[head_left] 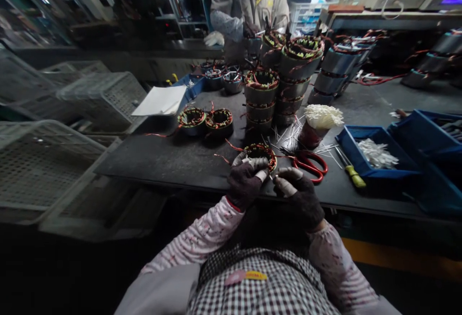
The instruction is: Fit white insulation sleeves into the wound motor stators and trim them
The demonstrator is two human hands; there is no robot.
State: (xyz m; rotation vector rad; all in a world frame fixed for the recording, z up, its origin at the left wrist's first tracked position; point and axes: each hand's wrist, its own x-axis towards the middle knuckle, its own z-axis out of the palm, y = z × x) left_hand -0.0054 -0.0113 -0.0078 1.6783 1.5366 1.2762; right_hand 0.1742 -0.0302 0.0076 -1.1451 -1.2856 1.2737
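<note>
Far to my left, white mesh crates (43, 165) stand stacked beside the bench, the lowest ones sinking into shadow where I cannot make out their bottoms. The black bench top (173, 158) starts just right of them; its near-left stretch is bare, the widest free patch I have. A white sheet of paper (160, 100) lies over the bench's far-left edge, and two wound stators (205, 121) sit side by side past it.

My left hand (247, 182), in a dark glove, curls over the near rim of the stator (260, 153) I am working on, fingers closed on its edge and hiding that part of the winding. The stator sits at the bench's front edge, right before me. My right hand (298, 197) is just beside it, fingertips pinched narrow on something too small to tell.

Behind it, stacks of stators (262, 98) rise, blocking what is behind them. A co-worker's pale glove (214, 39) shows at the far side, the rest of that person cut off by the frame top.

Red-handled scissors (310, 163) lie just right of my stator, touching scattered white strips. A bundle of white sticks (321, 117) stands upright beyond. A yellow-handled screwdriver (352, 170) lies beside a blue bin (364, 153); more blue bins crowd the right end.
</note>
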